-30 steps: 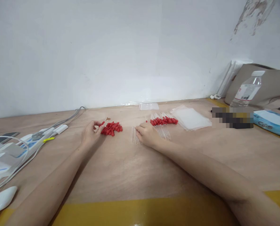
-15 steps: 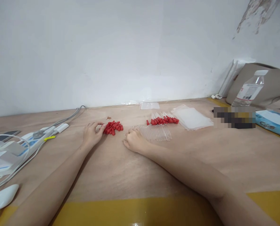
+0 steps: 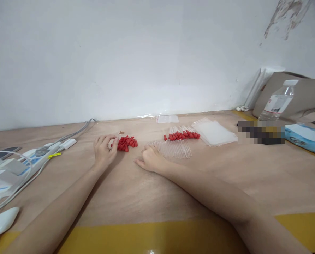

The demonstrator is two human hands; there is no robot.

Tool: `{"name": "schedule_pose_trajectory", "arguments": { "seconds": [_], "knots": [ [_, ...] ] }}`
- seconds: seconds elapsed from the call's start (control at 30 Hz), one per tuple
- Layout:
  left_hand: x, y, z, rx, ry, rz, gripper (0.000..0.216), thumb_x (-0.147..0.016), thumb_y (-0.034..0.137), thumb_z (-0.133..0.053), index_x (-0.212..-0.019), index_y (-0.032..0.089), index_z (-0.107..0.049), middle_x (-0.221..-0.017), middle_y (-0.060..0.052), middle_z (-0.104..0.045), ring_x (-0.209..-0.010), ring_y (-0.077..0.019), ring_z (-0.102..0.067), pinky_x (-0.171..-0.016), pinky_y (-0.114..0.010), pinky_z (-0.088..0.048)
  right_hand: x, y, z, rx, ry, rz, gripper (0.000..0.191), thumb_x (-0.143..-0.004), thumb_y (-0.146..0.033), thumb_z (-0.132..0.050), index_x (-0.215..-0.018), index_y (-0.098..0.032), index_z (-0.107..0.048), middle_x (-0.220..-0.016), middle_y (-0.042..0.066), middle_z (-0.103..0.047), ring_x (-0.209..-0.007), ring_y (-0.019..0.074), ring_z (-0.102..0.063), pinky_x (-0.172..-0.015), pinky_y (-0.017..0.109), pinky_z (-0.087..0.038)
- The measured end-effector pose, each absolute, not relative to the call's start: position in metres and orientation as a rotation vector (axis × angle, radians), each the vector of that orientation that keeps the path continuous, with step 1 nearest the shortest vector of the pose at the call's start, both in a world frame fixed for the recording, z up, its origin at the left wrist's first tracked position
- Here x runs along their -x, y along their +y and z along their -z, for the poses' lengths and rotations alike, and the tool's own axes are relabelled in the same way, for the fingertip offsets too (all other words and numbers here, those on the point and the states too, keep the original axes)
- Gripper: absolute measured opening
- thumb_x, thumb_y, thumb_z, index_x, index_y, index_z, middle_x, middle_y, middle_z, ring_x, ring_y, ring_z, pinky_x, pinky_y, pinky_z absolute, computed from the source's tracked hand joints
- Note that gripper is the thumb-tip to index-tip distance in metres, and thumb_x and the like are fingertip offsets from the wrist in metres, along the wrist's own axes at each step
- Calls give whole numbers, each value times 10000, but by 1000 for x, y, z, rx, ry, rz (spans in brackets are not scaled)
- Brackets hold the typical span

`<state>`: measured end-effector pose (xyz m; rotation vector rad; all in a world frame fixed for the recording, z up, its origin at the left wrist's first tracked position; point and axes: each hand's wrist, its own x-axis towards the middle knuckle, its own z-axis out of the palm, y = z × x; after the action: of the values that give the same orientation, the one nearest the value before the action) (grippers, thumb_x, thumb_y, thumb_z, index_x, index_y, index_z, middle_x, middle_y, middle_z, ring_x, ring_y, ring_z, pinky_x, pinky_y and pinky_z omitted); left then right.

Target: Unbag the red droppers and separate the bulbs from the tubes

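Note:
My left hand (image 3: 103, 150) is at the left edge of a small pile of red rubber bulbs (image 3: 127, 144). Its thumb and fingers are closed in a pinch, and a bit of a red bulb (image 3: 111, 145) shows between them. To the right of the pile, my right hand (image 3: 151, 158) rests low with curled fingers and the thumb pointing left. Its fingertips meet the left end of a row of thin clear tubes (image 3: 174, 149); what they grip, if anything, is hidden. Behind that row lie clear tubes topped with red bulbs (image 3: 184, 135).
Clear plastic bags (image 3: 217, 133) are stacked to the right, with a smaller bag (image 3: 167, 119) by the wall. A power strip with cables (image 3: 31, 160) and a white spoon-shaped object (image 3: 4, 222) are at left. A water bottle (image 3: 278, 100) and a blue pack (image 3: 304, 139) stand right.
My left hand has drawn slightly left from the pile, with red showing in its pinch. My right thumb has stretched out further left. The view has shifted slightly.

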<state>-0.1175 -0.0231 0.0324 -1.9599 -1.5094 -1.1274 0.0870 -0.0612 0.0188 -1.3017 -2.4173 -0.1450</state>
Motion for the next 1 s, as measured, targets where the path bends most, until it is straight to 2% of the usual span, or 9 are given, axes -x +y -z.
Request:
{"name": "schedule_pose_trajectory", "arguments": {
  "seconds": [0.13, 0.23, 0.33, 0.43, 0.6, 0.83, 0.93, 1.0],
  "knots": [
    [81, -23, -41, 2203, -1354, 1070, 178, -810, 323, -472, -830, 203, -603, -899, -43, -603, -905, -205, -514, -862, -347, -370, -106, -68, -20, 1168, -2403, 215, 434, -845, -464, -421, -795, -101, -653, -822, 118, -601, -819, 203, -525, -783, 357, -315],
    [46, -10, -45, 2363, -1355, 900, 166, -773, 324, -507, -756, 207, -624, -870, -44, -594, -910, -218, -500, -855, -369, -370, -138, -78, -15, 1052, -2381, 327, 402, -866, -406, -400, -689, -135, -638, -714, 67, -575, -709, 154, -497, -733, 327, -288],
    [8, 7, -47, 2442, -1543, 738, 186, -699, 381, -581, -695, 208, -648, -913, -60, -589, -947, -255, -486, -849, -407, -365, -177, -88, -10, 924, -2358, 474, 382, -868, -333, -402, -599, -153, -605, -624, 33, -536, -621, 119, -449, -695, 304, -265],
    [-27, 21, -47, 2476, -1797, 532, 298, -670, 482, -573, -704, 204, -675, -991, -98, -580, -1022, -305, -458, -872, -449, -332, -210, -94, -6, 905, -2305, 582, 363, -853, -300, -427, -558, -159, -586, -575, 17, -516, -579, 108, -426, -682, 300, -256],
    [-66, 35, -45, 2444, -1995, 368, 432, -632, 548, -552, -733, 147, -676, -1001, -168, -593, -1056, -355, -454, -863, -462, -331, -232, -93, -1, 1022, -2093, 551, 337, -836, -271, -461, -550, -164, -603, -519, -2, -503, -542, 92, -427, -686, 297, -257],
    [-60, 34, -61, 2411, -2057, 462, 312, -690, 415, -499, -677, 133, -632, -792, -138, -634, -850, -280, -571, -699, -343, -407, -234, -92, 2, 1084, -2008, 436, 241, -807, -242, -502, -619, -169, -633, -551, 2, -523, -558, 99, -460, -670, 296, -299],
    [-30, 16, -72, 2461, -1923, 557, 219, -713, 332, -468, -721, 152, -592, -745, -82, -621, -738, -204, -571, -634, -284, -401, -241, -93, 1, 1056, -1968, 411, 157, -791, -236, -517, -758, -156, -648, -694, 47, -544, -643, 131, -483, -638, 281, -359],
    [-4, -2, -74, 2510, -1784, 612, 139, -710, 285, -473, -732, 170, -549, -747, -46, -604, -698, -167, -549, -610, -258, -393, -246, -93, -1, 1021, -1938, 426, 175, -780, -232, -529, -885, -142, -635, -822, 86, -544, -720, 155, -497, -656, 288, -408]
  ]
}}
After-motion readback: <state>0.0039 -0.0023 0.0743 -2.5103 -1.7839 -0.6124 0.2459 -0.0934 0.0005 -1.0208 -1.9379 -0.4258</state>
